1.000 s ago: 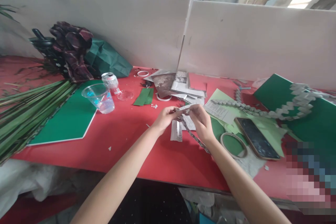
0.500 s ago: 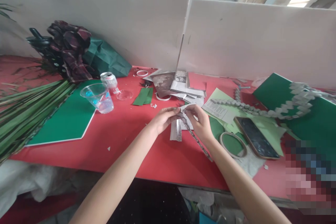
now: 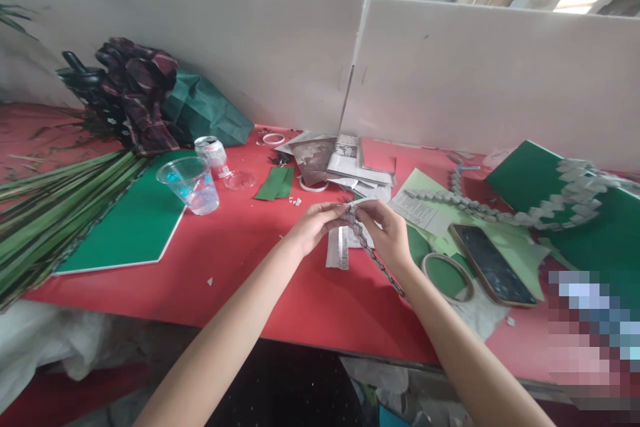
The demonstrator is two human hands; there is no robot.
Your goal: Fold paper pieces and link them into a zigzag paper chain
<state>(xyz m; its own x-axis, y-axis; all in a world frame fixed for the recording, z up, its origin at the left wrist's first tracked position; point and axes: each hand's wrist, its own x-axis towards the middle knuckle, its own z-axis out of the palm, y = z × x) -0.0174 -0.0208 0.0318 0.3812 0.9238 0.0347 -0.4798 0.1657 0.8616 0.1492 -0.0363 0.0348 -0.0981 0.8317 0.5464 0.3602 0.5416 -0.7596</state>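
Observation:
Above the middle of the red table, my left hand (image 3: 320, 223) pinches the upper end of a narrow folded-paper chain (image 3: 376, 259). My right hand (image 3: 387, 230) is closed close beside it, its fingers on the same end of the chain and a white paper piece. The chain hangs down to the right, towards my right wrist. Under my hands a printed paper strip (image 3: 337, 250) lies on the table. The fingertips partly hide how the paper and chain meet.
To the right are a phone (image 3: 493, 265), a tape roll (image 3: 447, 278) and a wider paper chain (image 3: 537, 213). Papers (image 3: 350, 160) lie behind my hands. A plastic cup (image 3: 193, 188), a can (image 3: 212, 157) and long green leaves (image 3: 65, 213) are at the left. A white partition (image 3: 450, 73) borders the back.
The view has shifted slightly. My right hand's fingers have turned inward a little around the paper and chain end; my left hand keeps its pinch.

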